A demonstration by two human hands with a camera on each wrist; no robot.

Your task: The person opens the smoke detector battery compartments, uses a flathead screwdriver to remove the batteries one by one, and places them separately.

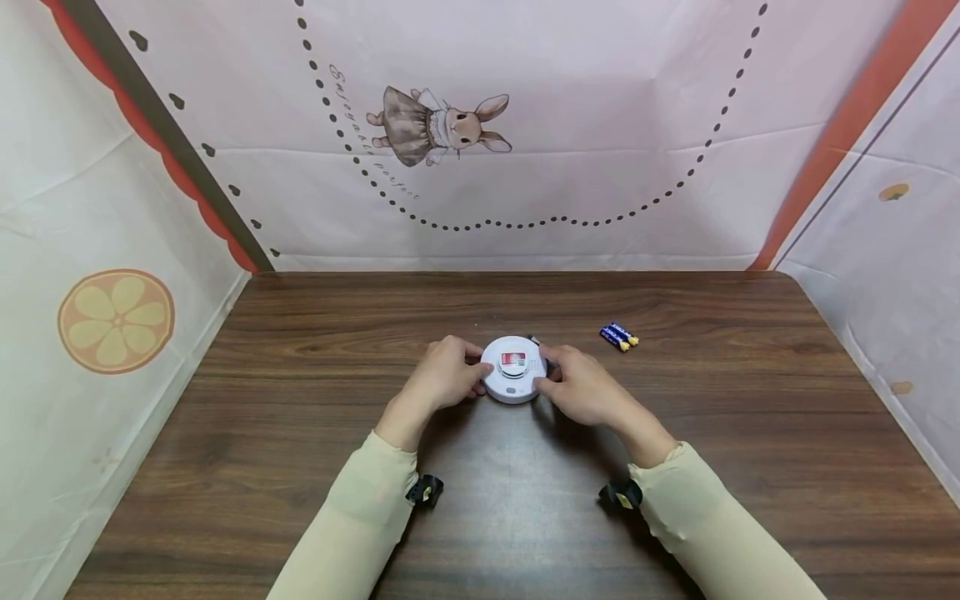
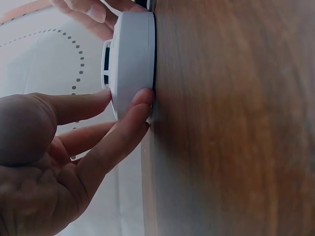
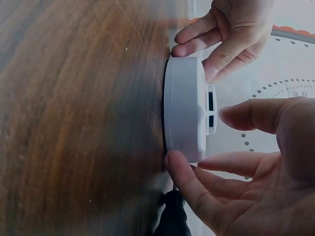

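Observation:
A round white smoke detector (image 1: pixel 513 390) lies flat on the table, its raised vented centre bearing a red and white label. My left hand (image 1: pixel 444 375) grips its left edge, thumb on the upper face and fingers against the side wall. From the right, my right hand (image 1: pixel 587 388) holds the opposite edge, its fingers at the side wall and the thumb over the top. In the right wrist view, the detector's side (image 3: pixel 184 108) shows its base down against the tabletop. Just behind the right hand is a screwdriver with a black handle (image 3: pixel 172 216), mostly hidden in the head view.
Two blue batteries (image 1: pixel 618 336) with yellowish ends lie side by side to the right of the detector. The brown wood-grain table (image 1: pixel 337 333) is bordered at the back and sides by a printed cloth (image 1: pixel 585 100).

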